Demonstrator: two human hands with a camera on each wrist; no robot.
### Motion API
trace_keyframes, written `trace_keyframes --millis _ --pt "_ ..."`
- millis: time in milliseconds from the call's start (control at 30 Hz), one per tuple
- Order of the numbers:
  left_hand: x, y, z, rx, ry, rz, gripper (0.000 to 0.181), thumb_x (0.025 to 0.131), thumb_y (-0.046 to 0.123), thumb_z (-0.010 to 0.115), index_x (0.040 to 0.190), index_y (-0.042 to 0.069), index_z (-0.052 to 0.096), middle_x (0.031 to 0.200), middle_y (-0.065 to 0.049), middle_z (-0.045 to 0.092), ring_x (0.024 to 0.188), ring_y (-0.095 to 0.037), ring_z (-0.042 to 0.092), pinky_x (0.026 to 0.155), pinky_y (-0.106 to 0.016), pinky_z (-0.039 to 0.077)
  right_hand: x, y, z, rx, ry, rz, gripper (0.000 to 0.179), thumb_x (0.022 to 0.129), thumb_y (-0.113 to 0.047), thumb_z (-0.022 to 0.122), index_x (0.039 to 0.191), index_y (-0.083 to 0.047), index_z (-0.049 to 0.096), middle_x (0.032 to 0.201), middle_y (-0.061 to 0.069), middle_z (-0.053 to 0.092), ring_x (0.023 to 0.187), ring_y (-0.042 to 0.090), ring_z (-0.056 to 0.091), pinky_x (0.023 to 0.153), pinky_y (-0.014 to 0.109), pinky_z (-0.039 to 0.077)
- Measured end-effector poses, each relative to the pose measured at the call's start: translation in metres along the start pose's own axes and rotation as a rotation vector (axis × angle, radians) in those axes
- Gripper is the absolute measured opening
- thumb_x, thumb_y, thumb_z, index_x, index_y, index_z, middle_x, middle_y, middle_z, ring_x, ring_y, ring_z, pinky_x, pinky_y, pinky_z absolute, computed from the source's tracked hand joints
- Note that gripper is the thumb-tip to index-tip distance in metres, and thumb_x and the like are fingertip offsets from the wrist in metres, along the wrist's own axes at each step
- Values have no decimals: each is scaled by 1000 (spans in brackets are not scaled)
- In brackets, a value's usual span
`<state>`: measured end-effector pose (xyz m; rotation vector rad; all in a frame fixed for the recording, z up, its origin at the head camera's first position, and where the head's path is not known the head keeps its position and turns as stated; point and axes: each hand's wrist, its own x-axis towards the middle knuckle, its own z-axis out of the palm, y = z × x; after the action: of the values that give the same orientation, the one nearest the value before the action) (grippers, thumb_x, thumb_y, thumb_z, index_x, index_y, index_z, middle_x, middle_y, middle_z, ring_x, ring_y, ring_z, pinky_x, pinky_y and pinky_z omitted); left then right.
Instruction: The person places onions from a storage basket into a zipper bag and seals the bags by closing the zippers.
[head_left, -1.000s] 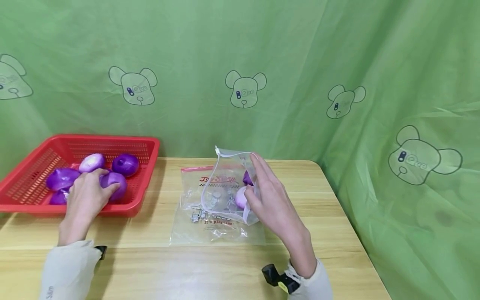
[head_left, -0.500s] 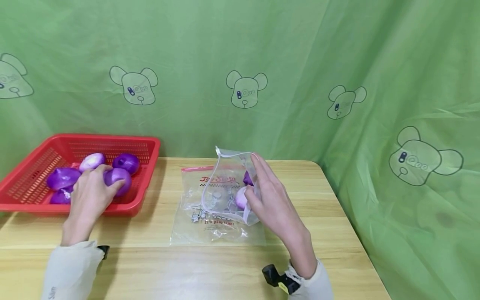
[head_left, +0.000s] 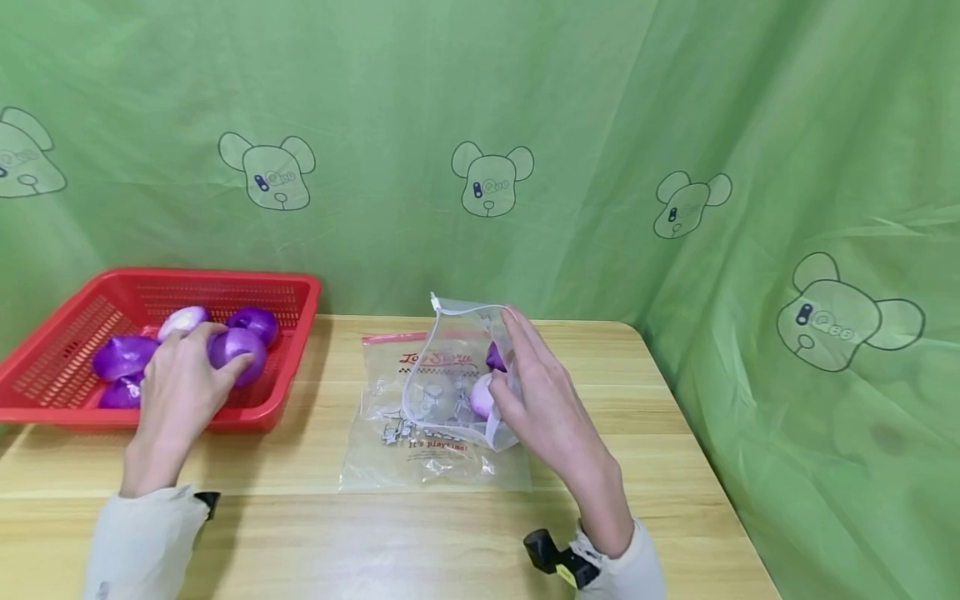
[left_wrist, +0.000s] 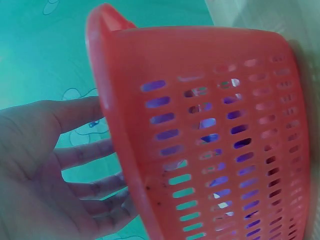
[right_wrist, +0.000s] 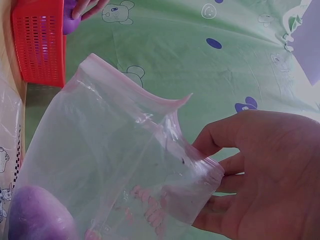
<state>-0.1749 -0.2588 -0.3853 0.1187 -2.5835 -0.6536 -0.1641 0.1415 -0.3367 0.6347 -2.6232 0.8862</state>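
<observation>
My left hand (head_left: 180, 379) grips a purple onion (head_left: 242, 354) inside the red plastic basket (head_left: 288, 379), at its near right side. The left wrist view shows the fingers reaching past the basket's rim (left_wrist: 120, 135), with the held onion hidden behind the slotted wall. My right hand (head_left: 555, 408) pinches the edge of a clear zip bag (right_wrist: 125, 125) between thumb and fingers, and the bag's mouth gapes toward the left. Inside the bag lies a pale purple onion (right_wrist: 40, 215), with a darker purple one (head_left: 495, 357) behind it, partly covered by my right hand.
Several other onions (head_left: 123, 357) lie in the basket, one of them whitish (head_left: 182, 322). Beneath the gaping bag is a flat printed clear bag (head_left: 367, 467) with a pink zip. A green curtain (head_left: 375, 100) hangs along the back and right of the wooden table (head_left: 337, 550).
My left hand has raised the onion slightly and shifted it a little to the right within the basket. My right hand and the bag have stayed put.
</observation>
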Motion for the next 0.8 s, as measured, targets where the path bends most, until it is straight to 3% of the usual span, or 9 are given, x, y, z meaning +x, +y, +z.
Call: trace_keyframes --millis 400,667,800 --pt "-5 21 -8 -26 79 48 54 84 22 82 125 -5 61 115 -34 57 102 -54 52 72 -68 44 0 -1 0 11 0 1 74 95 -11 57 159 -10 20 164 7 19 149 24 23 118 41 25" --pt "-15 53 -9 -62 83 91 50 83 21 82 124 -1 63 118 -32 56 104 -51 53 78 -70 45 -1 -1 -1 16 -3 7 73 95 -11 57 158 -8 21 165 7 18 149 23 23 118 41 25" --pt "-20 68 -6 -90 90 141 50 82 19 83 124 1 64 118 -29 56 106 -47 52 81 -69 45 -1 -2 -1 17 0 4 73 95 -12 57 158 -9 21 165 7 18 149 24 24 118 41 25"
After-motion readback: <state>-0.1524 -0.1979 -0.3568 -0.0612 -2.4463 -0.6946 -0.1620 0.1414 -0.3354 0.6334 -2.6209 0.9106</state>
